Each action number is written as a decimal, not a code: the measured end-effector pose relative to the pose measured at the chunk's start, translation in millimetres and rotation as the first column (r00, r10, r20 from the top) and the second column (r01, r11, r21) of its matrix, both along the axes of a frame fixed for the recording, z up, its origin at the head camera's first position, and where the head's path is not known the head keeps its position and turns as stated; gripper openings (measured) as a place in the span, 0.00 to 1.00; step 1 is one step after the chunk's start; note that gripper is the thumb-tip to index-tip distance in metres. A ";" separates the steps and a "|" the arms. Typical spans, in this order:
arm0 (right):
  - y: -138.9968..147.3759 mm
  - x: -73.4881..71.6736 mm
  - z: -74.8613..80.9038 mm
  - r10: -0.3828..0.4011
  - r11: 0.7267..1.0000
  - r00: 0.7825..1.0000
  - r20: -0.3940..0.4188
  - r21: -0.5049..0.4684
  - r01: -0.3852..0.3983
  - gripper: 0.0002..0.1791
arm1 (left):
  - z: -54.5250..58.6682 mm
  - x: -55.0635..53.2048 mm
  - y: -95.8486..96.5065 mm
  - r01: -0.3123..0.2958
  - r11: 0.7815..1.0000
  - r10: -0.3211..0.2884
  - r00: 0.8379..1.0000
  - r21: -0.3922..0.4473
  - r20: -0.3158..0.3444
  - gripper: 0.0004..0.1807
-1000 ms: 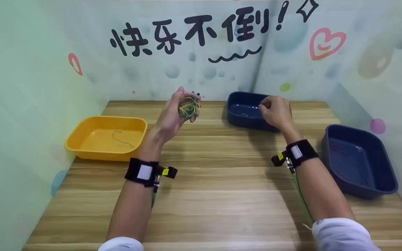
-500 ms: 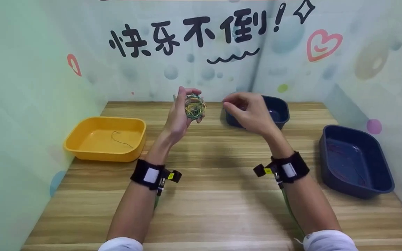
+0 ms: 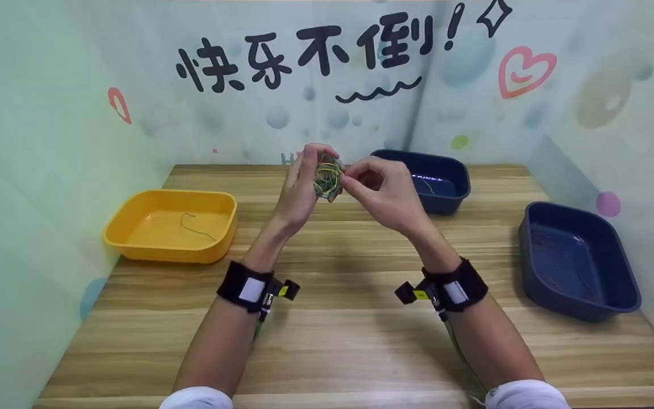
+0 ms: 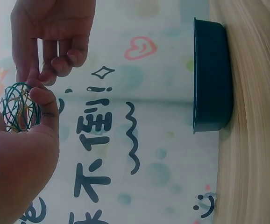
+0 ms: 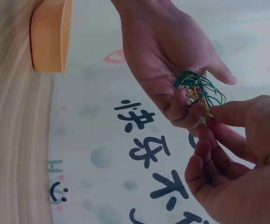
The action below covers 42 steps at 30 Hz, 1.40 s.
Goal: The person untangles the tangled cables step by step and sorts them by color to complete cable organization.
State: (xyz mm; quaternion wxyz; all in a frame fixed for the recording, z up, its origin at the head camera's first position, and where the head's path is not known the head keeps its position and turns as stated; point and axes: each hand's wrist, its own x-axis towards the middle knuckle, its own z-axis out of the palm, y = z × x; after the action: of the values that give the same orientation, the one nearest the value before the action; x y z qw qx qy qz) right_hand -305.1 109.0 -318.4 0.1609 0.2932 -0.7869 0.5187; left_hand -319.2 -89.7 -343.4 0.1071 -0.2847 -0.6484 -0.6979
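A loose, rounded tangle of thin green and yellow wires (image 3: 327, 177) is held up above the table. My left hand (image 3: 297, 196) grips it, with the thumb on the near side and curled fingers around the far side. From the right, my right hand (image 3: 388, 192) has thumb and index finger pinched together at the tangle's edge, on a yellow strand. The right wrist view shows the wires (image 5: 191, 84) lying against the left palm, with the right fingertips meeting them at the lower end. In the left wrist view, the left fingers partly cover the tangle (image 4: 19, 107).
On the left stands a yellow bin (image 3: 162, 254) with one dark wire (image 3: 191, 229) inside. A dark blue bin (image 3: 445, 205) at the back holds a thin strand (image 3: 428, 185). Another blue bin (image 3: 571, 307) at the right contains several reddish strands. A printed wall rises behind.
My right hand has moved left from over the back blue bin to the tangle and now pinches at its edge. My left hand has shifted slightly right with the tangle.
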 end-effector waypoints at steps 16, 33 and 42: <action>23.1 -5.1 4.1 0.324 0.886 0.888 0.326 -0.433 -0.164 0.07 | 2.1 -1.7 -9.7 -0.021 0.996 0.017 0.999 -0.089 -0.051 0.06; 17.7 -6.2 5.0 0.523 0.685 0.810 0.266 -0.696 -0.214 0.12 | 3.9 -5.4 -15.6 -0.029 0.989 0.016 0.996 -0.142 -0.092 0.07; 18.2 -5.6 3.1 0.457 0.733 0.866 0.202 -0.637 -0.239 0.10 | 4.2 -3.9 -16.3 -0.016 0.989 0.003 0.996 -0.149 -0.089 0.09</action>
State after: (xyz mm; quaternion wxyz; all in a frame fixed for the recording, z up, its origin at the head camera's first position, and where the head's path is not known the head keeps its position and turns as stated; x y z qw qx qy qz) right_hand -310.8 127.2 -315.3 0.0020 0.2768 -0.5302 0.8014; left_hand -323.2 -105.9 -339.2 0.1173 -0.3195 -0.6949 -0.6334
